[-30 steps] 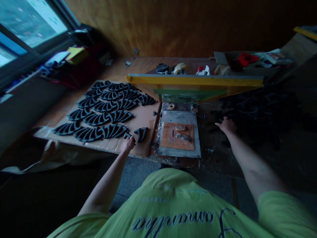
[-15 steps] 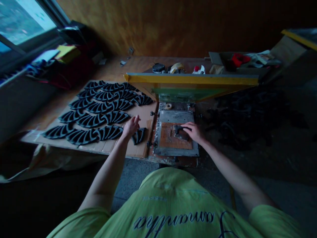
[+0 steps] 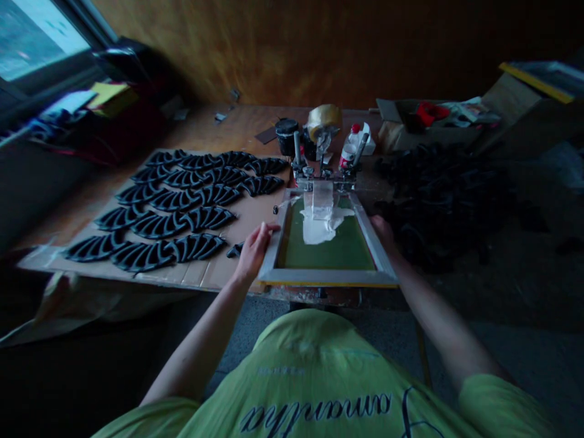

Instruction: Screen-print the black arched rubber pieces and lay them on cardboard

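A screen-printing frame (image 3: 274, 255) with green mesh lies lowered flat in front of me, with a smear of white ink (image 3: 322, 222) and a squeegee near its far end. My left hand (image 3: 253, 249) grips the frame's left rail, thumb over the top. My right hand (image 3: 382, 233) rests against the right rail, its fingers mostly hidden behind it. Rows of black curved fan-shaped pieces (image 3: 173, 201) lie on a cardboard sheet (image 3: 205, 274) to the left. One small black piece (image 3: 235, 249) sits just left of my left hand.
A pile of black pieces (image 3: 438, 194) fills the table to the right. Behind the frame stand a dark tin (image 3: 286, 131), a tape roll (image 3: 323, 117) and a white bottle (image 3: 353, 143). A box with a red object (image 3: 431, 112) is at the back right.
The screen frame has swung down from raised to flat over the print plate. Both hands left the black pieces and moved onto the frame's side rails.
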Demonstrator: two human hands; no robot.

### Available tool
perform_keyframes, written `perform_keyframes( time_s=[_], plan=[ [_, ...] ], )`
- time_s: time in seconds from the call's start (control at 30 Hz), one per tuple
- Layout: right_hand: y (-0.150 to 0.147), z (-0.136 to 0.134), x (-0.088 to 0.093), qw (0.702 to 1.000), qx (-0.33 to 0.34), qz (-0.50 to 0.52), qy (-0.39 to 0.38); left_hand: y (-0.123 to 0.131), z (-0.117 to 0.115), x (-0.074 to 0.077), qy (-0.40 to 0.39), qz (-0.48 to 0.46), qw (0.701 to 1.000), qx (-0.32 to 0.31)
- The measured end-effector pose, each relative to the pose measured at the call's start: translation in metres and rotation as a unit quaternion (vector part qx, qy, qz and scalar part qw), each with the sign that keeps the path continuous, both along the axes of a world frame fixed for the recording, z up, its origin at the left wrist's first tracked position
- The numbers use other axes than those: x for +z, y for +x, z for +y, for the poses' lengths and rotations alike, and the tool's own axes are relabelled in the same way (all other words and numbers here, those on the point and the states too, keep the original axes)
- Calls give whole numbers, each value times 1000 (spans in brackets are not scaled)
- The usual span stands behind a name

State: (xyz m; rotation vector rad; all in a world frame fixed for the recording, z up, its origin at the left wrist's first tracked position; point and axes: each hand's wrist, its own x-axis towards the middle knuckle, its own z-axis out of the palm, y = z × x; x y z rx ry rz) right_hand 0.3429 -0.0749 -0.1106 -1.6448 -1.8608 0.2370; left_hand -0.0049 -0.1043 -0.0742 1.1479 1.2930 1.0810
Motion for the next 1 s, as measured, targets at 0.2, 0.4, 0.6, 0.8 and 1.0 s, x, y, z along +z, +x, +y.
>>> perform_keyframes(
  time_s=[0.2, 0.4, 0.6, 0.8, 1.0],
  plan=[
    [-51, 41, 26, 992, 55, -107, 32, 3, -18, -96, -83, 56, 995, 1],
    [-90, 17, 16, 957, 175, -216, -86, 2, -10, -114, -116, 74, 990, 7],
    [-59, -17, 11, 899, 357, -248, -58, 7, -13, -100, -118, 56, 991, 32],
    [-70, -10, 12, 933, 285, -217, -43, 10, -14, -92, -120, 34, 991, 46],
    [-67, -35, -6, 926, 325, -190, -16, 9, -15, -94, -122, 23, 992, 28]
  ],
)
